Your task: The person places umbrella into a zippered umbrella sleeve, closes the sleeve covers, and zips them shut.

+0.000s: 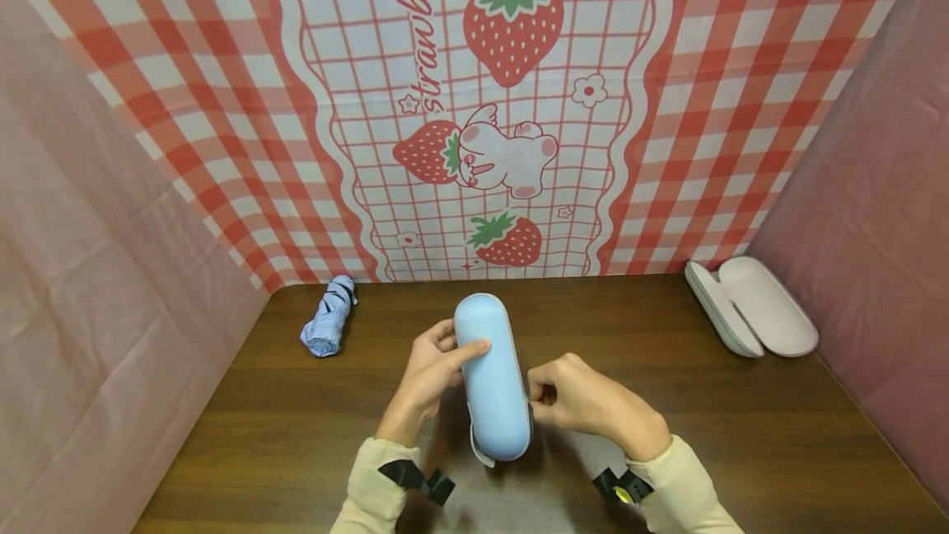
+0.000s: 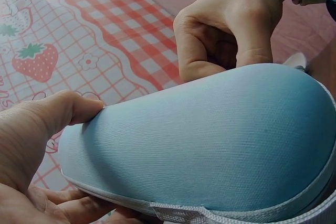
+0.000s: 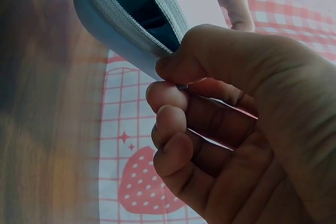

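Observation:
A light blue zip case (image 1: 493,386), long with rounded ends, is held up over the middle of the table. My left hand (image 1: 426,373) grips its left side, thumb on the blue face and fingers underneath. At the right edge, my right hand (image 1: 582,398) pinches the zipper pull, which its thumb and forefinger mostly hide. In the right wrist view, the zipper (image 3: 170,3) is parted behind the pinch, and a dark interior (image 3: 139,11) shows through the gap. A pale strap (image 2: 181,213) runs along the case's lower edge in the left wrist view.
A folded blue umbrella (image 1: 329,316) with a dark strap lies at the back left of the wooden table (image 1: 282,435). An opened white eyeglass case (image 1: 771,307) rests at the back right. A strawberry-print cloth (image 1: 511,114) hangs behind, and pink cloths hang at both sides.

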The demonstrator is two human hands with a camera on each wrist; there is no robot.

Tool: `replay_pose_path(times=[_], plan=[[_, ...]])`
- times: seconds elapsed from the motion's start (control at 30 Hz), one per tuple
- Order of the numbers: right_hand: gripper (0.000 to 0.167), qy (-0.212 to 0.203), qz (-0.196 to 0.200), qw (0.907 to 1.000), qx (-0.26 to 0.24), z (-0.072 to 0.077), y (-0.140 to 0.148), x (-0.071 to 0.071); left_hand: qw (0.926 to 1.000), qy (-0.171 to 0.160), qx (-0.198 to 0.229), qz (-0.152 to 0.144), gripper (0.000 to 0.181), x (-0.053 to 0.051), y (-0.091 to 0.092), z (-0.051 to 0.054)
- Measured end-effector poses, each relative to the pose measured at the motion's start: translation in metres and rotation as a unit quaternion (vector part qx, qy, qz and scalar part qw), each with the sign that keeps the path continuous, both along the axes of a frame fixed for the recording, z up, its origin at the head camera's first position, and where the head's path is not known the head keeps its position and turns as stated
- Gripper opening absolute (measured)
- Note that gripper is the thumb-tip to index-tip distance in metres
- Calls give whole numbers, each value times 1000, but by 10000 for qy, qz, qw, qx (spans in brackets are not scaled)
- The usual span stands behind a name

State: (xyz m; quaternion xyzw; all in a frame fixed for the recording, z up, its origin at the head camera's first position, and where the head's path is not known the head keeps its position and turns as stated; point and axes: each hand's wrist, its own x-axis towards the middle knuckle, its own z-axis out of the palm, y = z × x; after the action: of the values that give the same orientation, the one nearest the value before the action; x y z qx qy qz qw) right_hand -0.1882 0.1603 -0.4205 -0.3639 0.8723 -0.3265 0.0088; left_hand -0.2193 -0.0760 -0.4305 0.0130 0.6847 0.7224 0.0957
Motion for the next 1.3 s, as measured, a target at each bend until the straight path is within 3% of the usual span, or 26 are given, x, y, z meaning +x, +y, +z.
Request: replay_pose_path(times=[0.67, 1.3], plan=[[33, 140, 83, 9999, -23, 0, -1, 1, 9998, -50, 112, 156, 76, -1, 1, -1], [31, -67, 73, 9999, 60, 0, -1, 2, 9993, -1, 247, 286, 73, -2, 2, -4]])
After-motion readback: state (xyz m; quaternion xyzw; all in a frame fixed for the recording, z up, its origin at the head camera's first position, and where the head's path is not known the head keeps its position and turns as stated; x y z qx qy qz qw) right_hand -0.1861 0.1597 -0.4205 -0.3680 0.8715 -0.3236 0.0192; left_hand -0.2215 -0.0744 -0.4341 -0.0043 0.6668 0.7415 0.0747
